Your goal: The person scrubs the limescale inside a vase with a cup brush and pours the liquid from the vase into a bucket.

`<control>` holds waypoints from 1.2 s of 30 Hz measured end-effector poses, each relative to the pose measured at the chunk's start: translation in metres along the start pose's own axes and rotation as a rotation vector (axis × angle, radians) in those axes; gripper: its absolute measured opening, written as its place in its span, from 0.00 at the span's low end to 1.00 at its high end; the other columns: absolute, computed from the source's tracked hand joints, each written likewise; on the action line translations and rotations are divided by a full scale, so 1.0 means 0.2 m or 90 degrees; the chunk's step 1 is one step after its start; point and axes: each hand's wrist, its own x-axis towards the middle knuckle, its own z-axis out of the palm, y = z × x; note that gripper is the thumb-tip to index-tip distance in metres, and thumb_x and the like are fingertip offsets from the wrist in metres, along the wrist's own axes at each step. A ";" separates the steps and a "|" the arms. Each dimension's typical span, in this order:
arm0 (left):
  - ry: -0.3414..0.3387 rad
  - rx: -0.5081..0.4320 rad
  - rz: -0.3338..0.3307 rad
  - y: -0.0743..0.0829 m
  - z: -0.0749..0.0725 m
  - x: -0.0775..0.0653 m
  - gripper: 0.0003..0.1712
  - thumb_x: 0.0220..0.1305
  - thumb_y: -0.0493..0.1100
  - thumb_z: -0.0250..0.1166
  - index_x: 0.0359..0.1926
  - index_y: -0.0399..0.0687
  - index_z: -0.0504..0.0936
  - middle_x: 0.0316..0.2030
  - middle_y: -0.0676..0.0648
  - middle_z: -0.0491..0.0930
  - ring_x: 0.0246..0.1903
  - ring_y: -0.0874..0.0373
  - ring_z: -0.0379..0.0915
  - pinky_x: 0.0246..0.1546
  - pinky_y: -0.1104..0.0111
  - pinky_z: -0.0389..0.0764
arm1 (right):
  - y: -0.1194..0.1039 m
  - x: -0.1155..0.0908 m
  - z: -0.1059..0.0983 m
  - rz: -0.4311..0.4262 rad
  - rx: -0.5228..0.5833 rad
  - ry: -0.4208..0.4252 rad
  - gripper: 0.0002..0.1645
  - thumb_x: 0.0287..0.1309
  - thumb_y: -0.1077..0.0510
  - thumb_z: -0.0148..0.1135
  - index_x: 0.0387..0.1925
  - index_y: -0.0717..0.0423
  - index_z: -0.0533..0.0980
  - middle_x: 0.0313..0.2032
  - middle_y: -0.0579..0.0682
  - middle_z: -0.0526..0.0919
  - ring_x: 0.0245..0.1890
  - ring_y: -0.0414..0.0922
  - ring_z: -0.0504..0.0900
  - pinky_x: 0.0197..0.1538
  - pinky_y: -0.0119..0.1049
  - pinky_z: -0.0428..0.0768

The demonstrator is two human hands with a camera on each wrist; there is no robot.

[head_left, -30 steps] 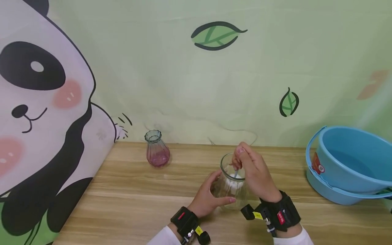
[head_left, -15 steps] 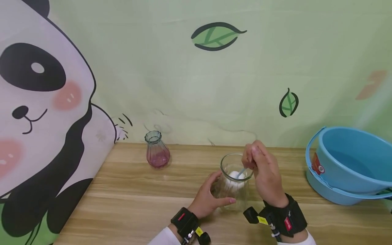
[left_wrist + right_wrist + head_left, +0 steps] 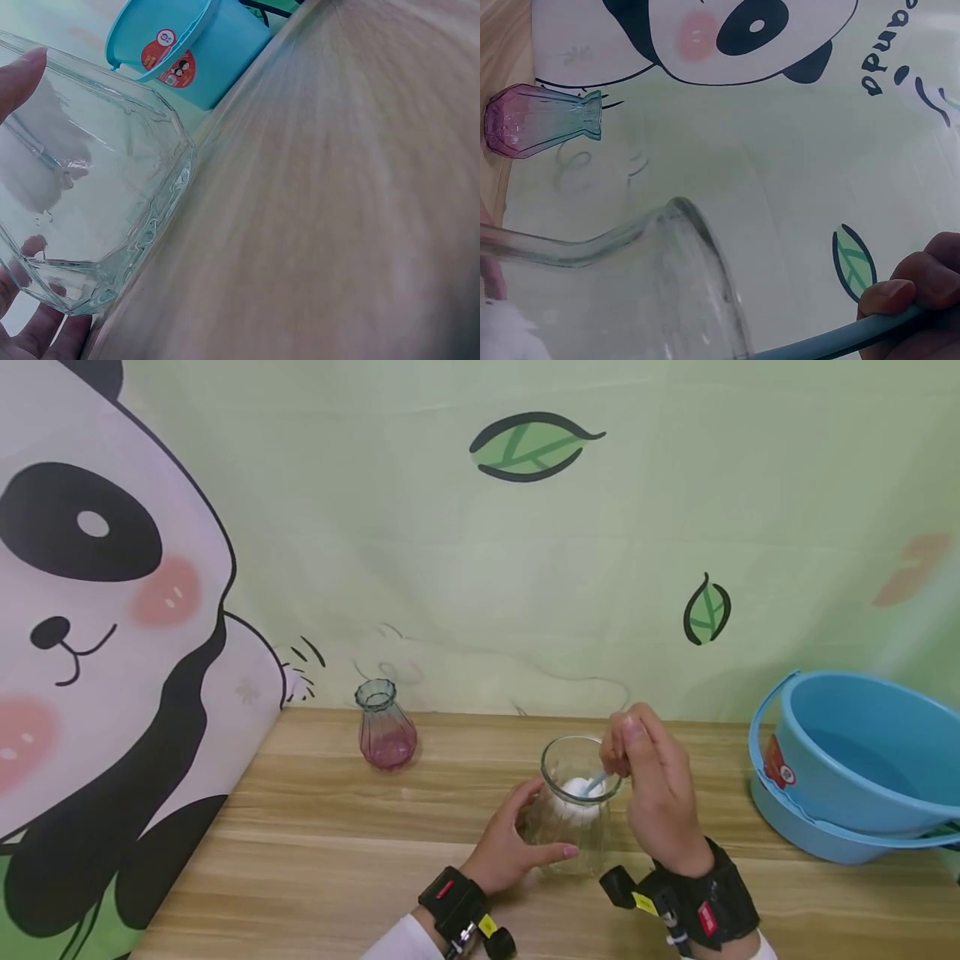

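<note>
A clear glass vase [image 3: 592,843] stands upright on the wooden table. My left hand [image 3: 510,839] grips its left side, thumb across the front and fingers behind. Inside the vase sits the white head [image 3: 576,795] of a bottle brush, pressed against the glass in the left wrist view. My right hand [image 3: 654,789] pinches the brush's blue handle [image 3: 832,341] above the rim, and the handle slants up to the right. The vase's ribbed base [image 3: 150,240] shows in the left wrist view. Part of the white head is blurred in the right wrist view.
A small pink-and-teal glass vase [image 3: 387,735] stands toward the back left of the table. Blue stacked buckets [image 3: 840,777] with a handle are at the right. Behind the table hangs a green backdrop [image 3: 420,552] with a printed panda.
My right hand has moved to the right with the brush handle, which now leans further that way, and the white head shows more plainly. My left hand and the vase have stayed nearly put.
</note>
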 end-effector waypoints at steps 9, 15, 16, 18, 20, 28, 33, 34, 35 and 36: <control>0.001 -0.004 -0.004 -0.01 0.00 0.00 0.48 0.47 0.51 0.78 0.69 0.61 0.64 0.62 0.57 0.66 0.59 0.60 0.60 0.59 0.46 0.62 | 0.05 -0.01 -0.01 0.084 -0.083 -0.021 0.18 0.74 0.65 0.34 0.26 0.64 0.62 0.20 0.52 0.62 0.21 0.46 0.62 0.23 0.40 0.61; 0.000 -0.002 -0.014 0.00 0.00 0.00 0.48 0.48 0.52 0.77 0.69 0.63 0.63 0.63 0.57 0.65 0.60 0.60 0.59 0.59 0.46 0.62 | 0.10 -0.01 -0.01 0.128 -0.110 -0.046 0.19 0.75 0.62 0.35 0.26 0.64 0.62 0.20 0.56 0.63 0.21 0.48 0.64 0.25 0.37 0.65; 0.000 -0.002 -0.015 0.00 0.00 0.00 0.48 0.48 0.52 0.77 0.69 0.63 0.63 0.63 0.57 0.65 0.60 0.60 0.59 0.59 0.46 0.62 | 0.11 -0.01 -0.01 0.131 -0.111 -0.049 0.19 0.75 0.62 0.35 0.26 0.64 0.62 0.20 0.56 0.63 0.21 0.48 0.64 0.25 0.38 0.65; 0.000 -0.002 -0.014 0.00 0.00 0.00 0.48 0.48 0.52 0.77 0.69 0.62 0.63 0.63 0.57 0.65 0.60 0.59 0.59 0.59 0.46 0.62 | 0.12 -0.01 -0.01 0.136 -0.112 -0.052 0.19 0.75 0.62 0.35 0.25 0.64 0.62 0.20 0.56 0.63 0.21 0.49 0.64 0.25 0.38 0.66; -0.001 -0.001 -0.013 0.01 0.00 0.00 0.48 0.48 0.52 0.77 0.69 0.61 0.63 0.63 0.56 0.65 0.61 0.58 0.58 0.60 0.46 0.61 | 0.13 -0.01 -0.01 0.137 -0.114 -0.052 0.19 0.75 0.62 0.36 0.25 0.65 0.62 0.20 0.56 0.63 0.21 0.48 0.64 0.25 0.37 0.66; -0.005 0.002 -0.012 0.02 -0.01 0.01 0.48 0.49 0.51 0.77 0.69 0.58 0.63 0.64 0.56 0.65 0.61 0.59 0.58 0.60 0.45 0.61 | 0.16 -0.01 -0.02 0.164 -0.075 -0.079 0.19 0.76 0.60 0.35 0.27 0.64 0.62 0.21 0.57 0.63 0.22 0.50 0.66 0.24 0.36 0.69; -0.003 0.000 -0.013 0.01 -0.01 0.00 0.48 0.49 0.51 0.77 0.69 0.59 0.64 0.64 0.55 0.64 0.61 0.57 0.58 0.60 0.45 0.61 | 0.15 -0.01 -0.02 0.199 -0.042 -0.109 0.21 0.77 0.57 0.33 0.28 0.64 0.63 0.21 0.58 0.63 0.22 0.51 0.65 0.25 0.37 0.70; -0.002 0.001 -0.014 0.01 -0.01 0.00 0.48 0.49 0.51 0.77 0.69 0.59 0.64 0.64 0.55 0.64 0.61 0.57 0.58 0.60 0.45 0.61 | 0.15 -0.01 -0.03 0.200 -0.044 -0.111 0.21 0.77 0.56 0.32 0.28 0.63 0.63 0.21 0.57 0.63 0.22 0.51 0.65 0.25 0.39 0.70; -0.002 -0.001 -0.014 0.01 -0.01 0.00 0.48 0.48 0.51 0.77 0.69 0.59 0.64 0.64 0.55 0.64 0.62 0.57 0.58 0.60 0.44 0.60 | 0.15 -0.01 -0.03 0.198 -0.048 -0.110 0.22 0.78 0.56 0.32 0.28 0.63 0.63 0.21 0.57 0.63 0.22 0.50 0.65 0.25 0.40 0.70; -0.002 0.000 -0.013 -0.02 0.00 0.00 0.48 0.48 0.52 0.77 0.69 0.62 0.63 0.64 0.56 0.64 0.62 0.57 0.57 0.60 0.44 0.61 | 0.15 -0.01 -0.03 0.195 -0.052 -0.109 0.22 0.78 0.56 0.31 0.28 0.62 0.63 0.20 0.57 0.62 0.22 0.50 0.64 0.25 0.40 0.69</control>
